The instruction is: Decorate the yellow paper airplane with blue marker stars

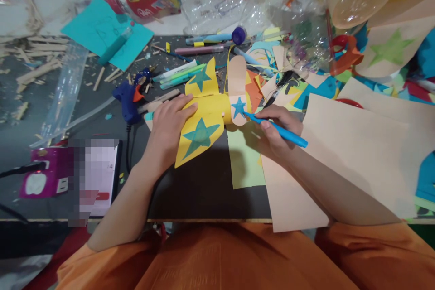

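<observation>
A yellow paper craft with two wing-like flaps lies in front of me, a dark green-blue star on each flap. At its right end is a rounded peach paper strip bearing a smaller blue star. My left hand rests on the craft's left side, fingers over the yellow paper. A blue marker is held in my right hand, its tip touching the small star's lower right edge. Pale green paper lies beneath my right hand.
A blue glue gun, a phone and a purple power socket block sit to the left. Markers lie behind the craft, plastic bottles along the back. Peach sheets, paper scraps and orange-handled scissors cover the right.
</observation>
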A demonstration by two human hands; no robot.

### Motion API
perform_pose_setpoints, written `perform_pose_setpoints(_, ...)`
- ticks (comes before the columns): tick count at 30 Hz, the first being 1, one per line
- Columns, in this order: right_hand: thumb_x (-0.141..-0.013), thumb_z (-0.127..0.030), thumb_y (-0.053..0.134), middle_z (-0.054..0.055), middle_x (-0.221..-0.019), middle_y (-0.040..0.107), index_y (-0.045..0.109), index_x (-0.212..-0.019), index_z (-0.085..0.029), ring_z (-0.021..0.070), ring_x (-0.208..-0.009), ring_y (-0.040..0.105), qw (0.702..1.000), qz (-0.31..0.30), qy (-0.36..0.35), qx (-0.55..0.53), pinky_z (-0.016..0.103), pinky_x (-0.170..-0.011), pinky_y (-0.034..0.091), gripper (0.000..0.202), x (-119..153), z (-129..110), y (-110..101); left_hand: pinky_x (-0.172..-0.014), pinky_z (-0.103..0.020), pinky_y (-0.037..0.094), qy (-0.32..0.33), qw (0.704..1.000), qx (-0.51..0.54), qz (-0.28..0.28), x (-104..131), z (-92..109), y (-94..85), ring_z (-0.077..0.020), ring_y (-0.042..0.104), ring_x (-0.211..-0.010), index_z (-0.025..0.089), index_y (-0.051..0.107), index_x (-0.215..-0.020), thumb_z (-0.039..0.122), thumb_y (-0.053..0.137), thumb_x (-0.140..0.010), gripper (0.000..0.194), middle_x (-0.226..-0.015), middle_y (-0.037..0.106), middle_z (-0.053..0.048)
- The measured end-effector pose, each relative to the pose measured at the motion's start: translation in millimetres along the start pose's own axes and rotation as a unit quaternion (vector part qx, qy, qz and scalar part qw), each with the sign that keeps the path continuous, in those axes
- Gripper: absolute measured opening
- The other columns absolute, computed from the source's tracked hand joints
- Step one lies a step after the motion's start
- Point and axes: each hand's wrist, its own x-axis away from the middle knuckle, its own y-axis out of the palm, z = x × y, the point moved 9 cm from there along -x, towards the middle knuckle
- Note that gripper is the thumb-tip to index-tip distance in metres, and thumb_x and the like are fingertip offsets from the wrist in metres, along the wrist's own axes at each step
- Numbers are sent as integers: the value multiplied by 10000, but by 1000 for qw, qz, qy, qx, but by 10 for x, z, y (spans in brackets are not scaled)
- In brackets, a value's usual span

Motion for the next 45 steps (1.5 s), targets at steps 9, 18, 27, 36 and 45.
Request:
perform_pose_setpoints(9, -965, -408, 601, 3, -716, 689, 695, -837, -254, 174, -634, 656, 1000, -9, 8, -14, 345, -588, 535, 221, 18, 18, 1, -1245, -471, 350, -16, 1000, 4, -19, -1, -12, 27, -242, 473, -1483, 321, 560, -1377, 281, 356, -1055, 382, -1556, 568, -23)
perform_pose_setpoints(18, -1026, -541, 498, -15, -620, 669, 750, -1056, -337, 164, -473, 618, 995, 84, 18, -58, 317, -433, 488, 326, 10, 52, -130, -1268, -479, 314, -20, 999, 21, -26, -2, -13, 48, -222, 458, -1496, 341, 570, -1356, 292, 299, -1076, 393, -1555, 567, -14)
perform_pose_setpoints(27, -1007, -559, 537, 16, -831, 730, 721, -1185, -306, 170, -630, 673, 995, 48, 39, -80, 309, -522, 553, 360, -16, 103, -84, -1179, -475, 416, 31, 998, -46, 39, 19, 107, -8, -242, 554, -1401, 371, 641, -1328, 274, 394, -1069, 371, -1442, 655, -42)
perform_pose_setpoints(36, -966, -330, 648, 27, -908, 747, 696, -1140, -340, 206, -737, 712, 1000, -27, 14, -2, 365, -641, 598, 181, 4, -11, -26, -1113, -410, 436, 72, 992, -21, 103, 36, 69, -17, -239, 590, -1335, 380, 672, -1308, 339, 422, -1094, 332, -1397, 667, -38)
perform_pose_setpoints(45, -880, -248, 711, 3, -887, 755, 718, -1010, -266, 204, -763, 725, 997, -33, 72, 15, 370, -685, 591, 131, 32, 40, 22, -1108, -414, 442, 72, 992, -25, 102, 45, 56, -13, -237, 586, -1336, 397, 670, -1316, 318, 471, -1079, 319, -1387, 669, -37)
